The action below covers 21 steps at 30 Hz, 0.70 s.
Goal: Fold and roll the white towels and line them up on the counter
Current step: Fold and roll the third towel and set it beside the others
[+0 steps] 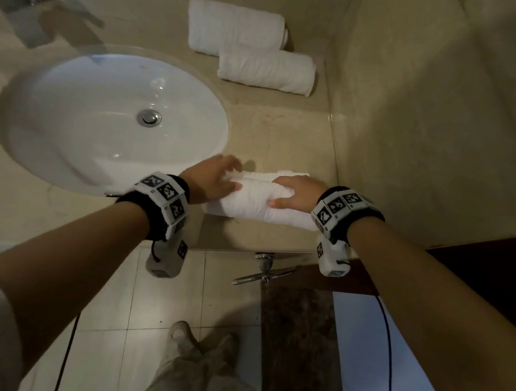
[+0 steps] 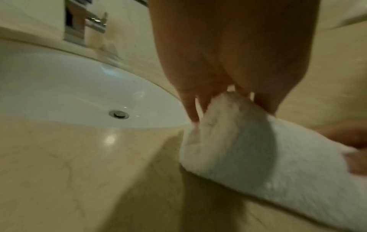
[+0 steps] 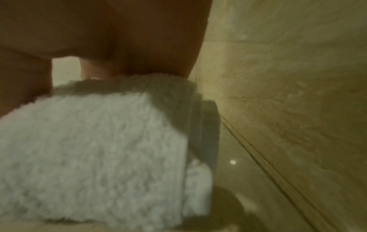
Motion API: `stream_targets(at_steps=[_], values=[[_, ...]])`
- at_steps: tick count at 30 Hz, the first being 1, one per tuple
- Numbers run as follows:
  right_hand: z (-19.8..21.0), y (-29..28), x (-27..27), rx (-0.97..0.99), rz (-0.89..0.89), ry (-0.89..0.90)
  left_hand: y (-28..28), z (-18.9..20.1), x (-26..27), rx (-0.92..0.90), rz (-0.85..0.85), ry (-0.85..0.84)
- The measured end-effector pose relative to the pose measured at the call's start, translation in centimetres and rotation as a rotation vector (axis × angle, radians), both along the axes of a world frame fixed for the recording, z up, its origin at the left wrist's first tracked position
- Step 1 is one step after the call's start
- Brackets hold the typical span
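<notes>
Head view: left hand (image 1: 212, 180), right hand (image 1: 297, 192) both curled round white towel (image 1: 252, 205), gripping roll.

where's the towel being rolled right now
In the head view the towel lies at the counter's front edge, right of the sink, under both hands.

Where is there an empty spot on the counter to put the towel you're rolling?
The bare counter between the nearer rolled towel and the towel being rolled, bordered by the sink and the wall, is free. The back corner is crowded: two rolled towels lie touching there. Both the left hand and the right hand fill the front edge.
</notes>
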State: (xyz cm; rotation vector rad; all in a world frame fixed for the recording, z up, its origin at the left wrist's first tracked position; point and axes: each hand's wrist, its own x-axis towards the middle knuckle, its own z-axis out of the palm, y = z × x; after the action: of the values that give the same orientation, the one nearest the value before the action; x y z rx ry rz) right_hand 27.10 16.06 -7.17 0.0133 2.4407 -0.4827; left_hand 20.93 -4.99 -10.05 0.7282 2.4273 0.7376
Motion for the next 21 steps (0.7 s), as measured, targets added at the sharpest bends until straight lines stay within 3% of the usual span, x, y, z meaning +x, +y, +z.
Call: stream_targets(at_steps=[3, 5, 7, 9, 13, 18, 21], values=[[0.1, -0.3, -0.9, 0.044, 0.025, -0.04, 0.2, 0.2, 1.0, 0.026, -0.112, 0.439], [-0.2, -0.4, -1.5, 0.1, 0.043, -0.082, 0.0, 0.2, 1.6, -0.064, -0.217, 0.52], [-0.3, -0.3, -2.1, 0.187, 0.063, -0.047, -0.2, 0.0, 1.9, -0.195, -0.287, 0.531], [-0.2, -0.3, -2.3, 0.267, 0.089, 0.104, -0.3, 0.0, 1.8, -0.263, -0.279, 0.524], [-0.3, -0.7, -1.8, 0.199, 0.063, 0.479, 1.0, 0.6, 0.3, -0.304, -0.093, 0.262], [-1.7, 0.0, -0.6, 0.369, 0.257, 0.294, 1.5, 0.0, 0.3, -0.469, -0.123, 0.207], [-2.3, 0.0, -1.4, 0.379, 0.231, 0.279, 1.6, -0.6, -0.3, -0.487, -0.111, 0.225]])
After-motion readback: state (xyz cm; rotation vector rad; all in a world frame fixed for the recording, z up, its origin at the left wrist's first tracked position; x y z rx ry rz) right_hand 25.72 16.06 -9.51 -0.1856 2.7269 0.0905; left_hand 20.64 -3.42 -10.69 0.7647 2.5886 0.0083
